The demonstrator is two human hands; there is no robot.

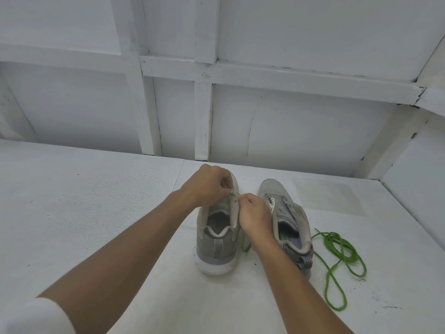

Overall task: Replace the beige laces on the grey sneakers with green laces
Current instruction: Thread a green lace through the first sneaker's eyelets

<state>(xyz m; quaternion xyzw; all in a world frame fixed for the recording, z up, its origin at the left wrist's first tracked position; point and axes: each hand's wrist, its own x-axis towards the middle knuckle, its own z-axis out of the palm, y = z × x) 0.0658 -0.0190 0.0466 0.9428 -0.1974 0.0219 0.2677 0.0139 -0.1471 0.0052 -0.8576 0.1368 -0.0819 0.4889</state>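
Note:
Two grey sneakers stand heel toward me on a white surface. Over the left sneaker [215,247] both hands work at the eyelets. My left hand [209,184] pinches a green lace [231,192] near the toe end of the lacing. My right hand [252,214] has its fingers curled at the sneaker's right eyelet flap, and a length of green lace [245,244] trails out below its wrist. The right sneaker [289,222] still carries a beige lace [286,201]. A second green lace [342,256] lies in loose loops to its right.
The white table [96,213] ends at a white panelled wall [265,104] just beyond the sneakers' toes. A faint pale rectangle [330,196] marks the surface at the back right. A white sleeve [36,317] shows at the bottom left corner.

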